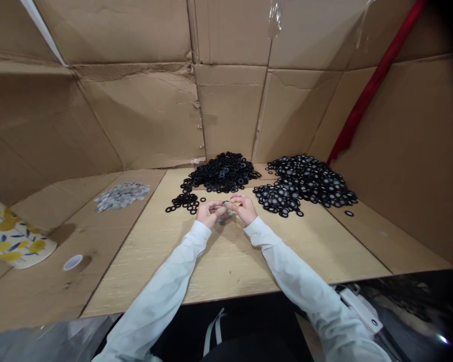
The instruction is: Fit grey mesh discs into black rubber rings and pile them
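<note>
Close together over the middle of the board, my left hand (209, 214) and my right hand (244, 208) pinch a small black ring (225, 203) between their fingertips. A few small pale pieces (222, 219) lie just beneath the fingers, partly hidden. Behind my hands rises a pile of black rings (226, 172), with a smaller group of black rings (184, 201) to its front left. On the right spreads a large heap of black rings with pale centres (311, 178). Grey-white discs (121, 196) form a flat pile on the left.
Cardboard walls (230, 110) enclose the back and sides of the work surface (154, 256). At the left are a floral-patterned container (18, 239) and a small white round item (73, 262). A red strip (373, 85) hangs along the right wall.
</note>
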`<state>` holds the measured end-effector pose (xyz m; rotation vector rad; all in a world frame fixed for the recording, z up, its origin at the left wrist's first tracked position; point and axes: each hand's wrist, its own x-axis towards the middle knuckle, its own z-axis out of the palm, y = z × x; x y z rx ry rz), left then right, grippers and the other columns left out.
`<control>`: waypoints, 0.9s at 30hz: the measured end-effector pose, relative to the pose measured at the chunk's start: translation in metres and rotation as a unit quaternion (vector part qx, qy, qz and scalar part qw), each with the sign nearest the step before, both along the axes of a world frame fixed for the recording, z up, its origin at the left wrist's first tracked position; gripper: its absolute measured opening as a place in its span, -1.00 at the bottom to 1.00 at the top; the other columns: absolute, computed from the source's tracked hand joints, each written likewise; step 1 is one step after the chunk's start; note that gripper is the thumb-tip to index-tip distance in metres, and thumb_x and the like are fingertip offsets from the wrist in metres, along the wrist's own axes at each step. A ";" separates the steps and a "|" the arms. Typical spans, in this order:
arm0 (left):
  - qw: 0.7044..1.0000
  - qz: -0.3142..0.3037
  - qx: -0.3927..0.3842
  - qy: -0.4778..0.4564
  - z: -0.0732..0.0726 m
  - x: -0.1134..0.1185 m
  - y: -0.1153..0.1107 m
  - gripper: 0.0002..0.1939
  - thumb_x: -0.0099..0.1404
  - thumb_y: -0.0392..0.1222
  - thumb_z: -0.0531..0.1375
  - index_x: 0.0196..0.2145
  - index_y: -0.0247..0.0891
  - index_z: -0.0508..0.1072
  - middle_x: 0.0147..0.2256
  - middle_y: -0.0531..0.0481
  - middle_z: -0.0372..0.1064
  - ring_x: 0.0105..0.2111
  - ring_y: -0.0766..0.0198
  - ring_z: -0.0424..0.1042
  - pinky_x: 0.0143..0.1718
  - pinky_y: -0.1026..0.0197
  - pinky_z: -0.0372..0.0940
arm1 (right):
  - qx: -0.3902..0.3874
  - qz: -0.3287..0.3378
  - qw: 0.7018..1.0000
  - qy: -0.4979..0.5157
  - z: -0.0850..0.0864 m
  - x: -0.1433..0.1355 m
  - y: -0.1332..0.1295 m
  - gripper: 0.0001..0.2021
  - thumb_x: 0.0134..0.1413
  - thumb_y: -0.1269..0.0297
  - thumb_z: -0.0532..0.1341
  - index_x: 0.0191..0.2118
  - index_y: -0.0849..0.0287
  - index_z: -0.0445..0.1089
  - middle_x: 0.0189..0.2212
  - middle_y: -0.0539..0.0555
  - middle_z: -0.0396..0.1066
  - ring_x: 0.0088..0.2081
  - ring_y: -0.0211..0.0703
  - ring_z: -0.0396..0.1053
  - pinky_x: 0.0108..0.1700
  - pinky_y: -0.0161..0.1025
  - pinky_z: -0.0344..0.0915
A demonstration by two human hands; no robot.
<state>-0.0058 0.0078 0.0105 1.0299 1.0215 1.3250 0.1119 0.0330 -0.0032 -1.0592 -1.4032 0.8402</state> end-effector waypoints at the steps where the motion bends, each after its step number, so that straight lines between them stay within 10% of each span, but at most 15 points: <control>1: 1.000 0.006 0.005 0.010 0.000 0.001 0.000 -0.71 -0.35 -0.29 0.32 -0.56 -0.40 0.40 -0.61 -0.03 0.36 -0.59 0.25 0.37 -0.34 0.07 0.29 | 0.005 -0.012 1.000 -0.012 -0.001 -0.001 -0.001 -0.92 -0.39 0.30 0.20 -0.67 0.19 0.32 -0.40 0.06 0.17 -0.27 -0.15 0.16 -0.25 -0.21 0.12; 7: 0.999 0.042 0.013 -0.017 -0.008 0.005 0.003 -0.71 -0.34 -0.26 0.32 -0.56 -0.38 0.40 -0.60 -0.03 0.36 -0.56 0.27 0.37 -0.33 0.11 0.27 | 0.060 -0.072 0.994 -0.056 -0.007 -0.005 0.000 -0.92 -0.31 0.28 0.18 -0.61 0.16 0.33 -0.32 0.06 0.12 -0.18 -0.13 0.10 -0.14 -0.18 0.08; 27: 0.997 0.004 -0.036 -0.062 -0.010 -0.001 0.005 -0.74 -0.24 -0.26 0.29 -0.51 -0.43 0.41 -0.60 -0.06 0.39 -0.59 0.25 0.39 -0.40 0.14 0.33 | -0.125 0.147 0.977 0.088 0.004 0.016 0.005 -0.85 -0.61 0.30 0.32 -0.68 0.20 0.42 -0.47 0.06 0.37 -0.28 -0.15 0.26 -0.13 -0.19 0.08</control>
